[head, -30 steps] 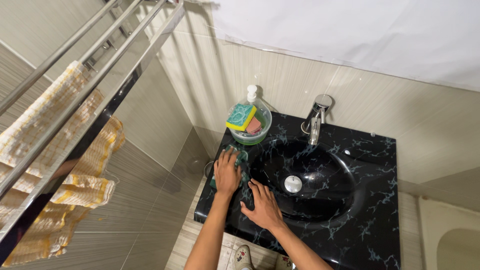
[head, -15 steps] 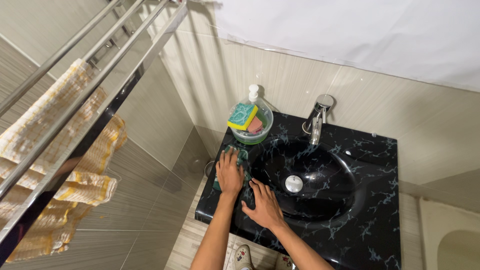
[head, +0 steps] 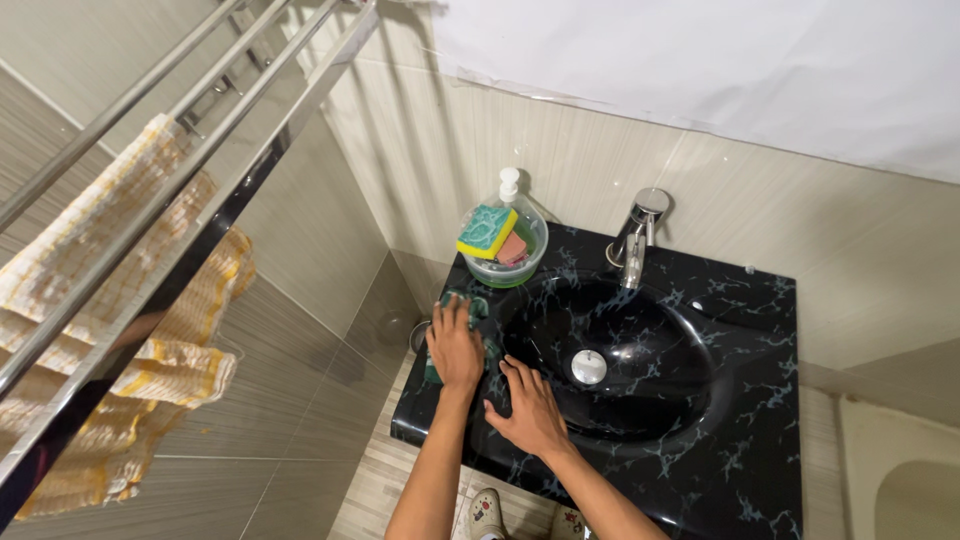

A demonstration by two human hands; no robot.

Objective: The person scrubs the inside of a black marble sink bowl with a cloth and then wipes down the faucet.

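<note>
Nearest to the camera, the right hand (head: 528, 405) lies flat on the front left rim of the black sink (head: 720, 440). Its fingers (head: 508, 375) are spread and point toward the left edge; they hold nothing and only press on the dark marbled surface.

Just beyond it, the left hand (head: 455, 345) lies palm down on a green cloth (head: 478, 308), which sits on the left edge of the sink top, between the front left corner and the bowl at the back left corner. The fingers of this hand are stretched out and lie over the cloth, pressing it more than gripping it. The cloth shows mostly past the fingertips and at the thumb side, so it lies under and ahead of the left hand, with its long side along the left edge. The left hand is clearly the nearer one to it; the right hand is just beside, toward the basin.

Farther, at the back left corner, stands a clear bowl (head: 510, 268) with a sponge (head: 487, 231) and a soap pump (head: 509, 185). The tap (head: 636, 235) rises at the back edge.
</note>
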